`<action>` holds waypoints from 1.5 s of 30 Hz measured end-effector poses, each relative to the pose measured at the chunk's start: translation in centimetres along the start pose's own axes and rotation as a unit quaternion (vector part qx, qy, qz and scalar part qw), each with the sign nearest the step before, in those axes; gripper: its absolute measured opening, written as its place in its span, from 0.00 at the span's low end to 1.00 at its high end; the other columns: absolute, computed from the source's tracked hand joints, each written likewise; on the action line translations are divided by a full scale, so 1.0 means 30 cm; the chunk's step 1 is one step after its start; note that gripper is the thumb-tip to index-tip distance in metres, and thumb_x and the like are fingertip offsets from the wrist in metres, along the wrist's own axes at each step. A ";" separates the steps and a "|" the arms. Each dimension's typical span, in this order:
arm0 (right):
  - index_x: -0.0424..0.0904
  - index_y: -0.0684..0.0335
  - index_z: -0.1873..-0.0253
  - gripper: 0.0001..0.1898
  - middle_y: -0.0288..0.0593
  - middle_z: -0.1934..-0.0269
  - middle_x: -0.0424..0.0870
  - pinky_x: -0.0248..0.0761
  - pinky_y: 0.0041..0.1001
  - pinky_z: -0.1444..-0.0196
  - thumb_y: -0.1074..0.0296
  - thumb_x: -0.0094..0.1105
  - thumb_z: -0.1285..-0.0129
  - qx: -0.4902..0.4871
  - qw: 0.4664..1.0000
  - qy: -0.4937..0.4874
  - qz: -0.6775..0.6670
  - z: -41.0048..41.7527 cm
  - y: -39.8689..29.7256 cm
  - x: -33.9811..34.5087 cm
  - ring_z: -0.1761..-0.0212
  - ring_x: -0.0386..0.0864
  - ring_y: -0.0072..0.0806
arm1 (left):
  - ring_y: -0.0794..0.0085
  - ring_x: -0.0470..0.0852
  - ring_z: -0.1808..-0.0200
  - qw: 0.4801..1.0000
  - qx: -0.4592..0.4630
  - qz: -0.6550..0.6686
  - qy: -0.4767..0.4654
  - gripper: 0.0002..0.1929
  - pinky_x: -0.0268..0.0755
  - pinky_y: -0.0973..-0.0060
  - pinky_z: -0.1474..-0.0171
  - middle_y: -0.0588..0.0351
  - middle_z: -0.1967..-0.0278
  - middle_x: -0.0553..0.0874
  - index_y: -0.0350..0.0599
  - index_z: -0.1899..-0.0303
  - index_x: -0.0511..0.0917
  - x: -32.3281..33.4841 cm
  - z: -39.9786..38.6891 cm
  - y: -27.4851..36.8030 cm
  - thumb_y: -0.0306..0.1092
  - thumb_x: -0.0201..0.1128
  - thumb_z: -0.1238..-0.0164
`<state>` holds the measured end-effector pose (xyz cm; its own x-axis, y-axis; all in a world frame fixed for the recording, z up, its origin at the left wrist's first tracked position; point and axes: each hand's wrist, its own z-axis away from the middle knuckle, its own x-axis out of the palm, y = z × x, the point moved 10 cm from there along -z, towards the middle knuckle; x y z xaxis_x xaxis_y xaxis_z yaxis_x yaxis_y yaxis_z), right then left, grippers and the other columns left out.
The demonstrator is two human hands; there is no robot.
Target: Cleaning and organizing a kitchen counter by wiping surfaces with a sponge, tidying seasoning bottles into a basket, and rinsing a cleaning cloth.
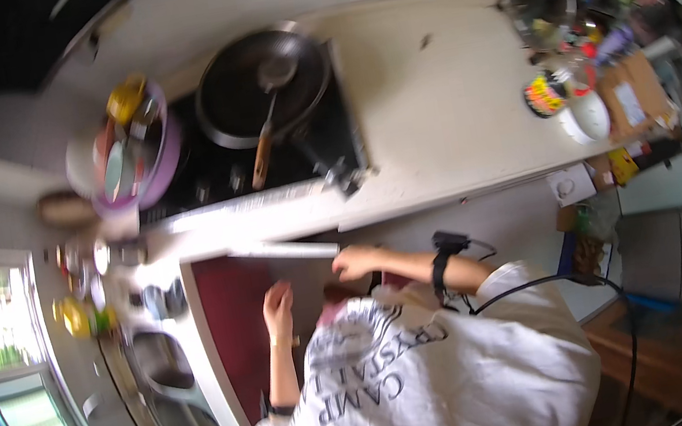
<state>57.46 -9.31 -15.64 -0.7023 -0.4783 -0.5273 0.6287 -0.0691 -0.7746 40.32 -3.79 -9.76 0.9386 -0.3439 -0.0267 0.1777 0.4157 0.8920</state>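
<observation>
My right hand (359,261) is at the free end of a swung-out cabinet door (286,249), whose white top edge shows below the counter. Blur hides whether the fingers grip that edge or only touch it. My left hand (278,310) hovers nearer my body, before a dark red cabinet surface (235,323). It appears to hold nothing, with the fingers loosely bent. Beyond both hands, a dark wok (230,107) sits on the black gas hob (186,164). A ladle (277,74) rests in the wok, its wooden handle (263,158) leaning over the near rim.
Left of the hob stands a purple basin (168,153) of dishes. A double steel sink (168,367) runs along the left counter, near a yellow-capped bottle (75,318). At the right are a white bowl (586,119), a cardboard box (633,93) and a black cable (628,314).
</observation>
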 end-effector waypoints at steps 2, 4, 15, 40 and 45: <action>0.78 0.61 0.58 0.16 0.50 0.63 0.81 0.72 0.34 0.59 0.61 0.57 0.51 0.027 0.999 0.021 -0.037 0.081 0.083 -0.006 0.60 0.79 0.41 | 0.85 0.74 0.64 0.998 -0.041 -0.042 -0.035 0.11 0.65 0.88 0.65 0.64 0.62 0.79 0.42 0.54 0.74 0.048 -0.001 -0.029 0.31 0.57 0.38; 0.78 0.62 0.58 0.15 0.50 0.64 0.81 0.72 0.32 0.60 0.61 0.57 0.49 0.096 0.993 0.040 -0.064 0.180 0.201 0.027 0.60 0.79 0.40 | 0.84 0.74 0.67 0.995 -0.044 -0.069 -0.054 0.10 0.67 0.84 0.66 0.64 0.65 0.80 0.43 0.57 0.76 0.074 -0.015 -0.057 0.34 0.57 0.39; 0.78 0.62 0.61 0.13 0.48 0.66 0.81 0.71 0.29 0.60 0.61 0.58 0.48 0.253 0.955 0.134 -0.073 0.569 0.534 0.206 0.64 0.80 0.36 | 0.74 0.77 0.55 0.990 -0.075 -0.099 -0.061 0.14 0.71 0.77 0.60 0.58 0.57 0.80 0.43 0.53 0.74 -0.019 0.058 -0.332 0.35 0.54 0.39; 0.79 0.62 0.67 0.08 0.46 0.72 0.82 0.71 0.29 0.64 0.65 0.57 0.48 0.287 0.945 0.156 -0.013 0.751 0.362 0.164 0.68 0.80 0.33 | 0.50 0.58 0.37 0.761 0.028 -0.347 0.547 0.37 0.57 0.57 0.40 0.40 0.40 0.61 0.41 0.39 0.58 -1.179 -0.112 0.172 0.52 0.60 0.47; 0.79 0.61 0.67 0.09 0.47 0.71 0.81 0.72 0.30 0.65 0.62 0.57 0.47 0.333 0.914 0.224 -0.066 0.935 0.399 0.275 0.69 0.80 0.34 | 0.51 0.56 0.36 0.808 -0.098 -0.302 0.496 0.40 0.55 0.57 0.39 0.41 0.41 0.62 0.41 0.40 0.59 -1.161 -0.326 0.169 0.53 0.64 0.52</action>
<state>68.58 -38.65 -19.47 -0.7590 -0.0322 -0.6503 0.4886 -0.6884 -0.5361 11.42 18.53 -8.72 0.4200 0.2708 -0.8662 0.6447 0.5827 0.4947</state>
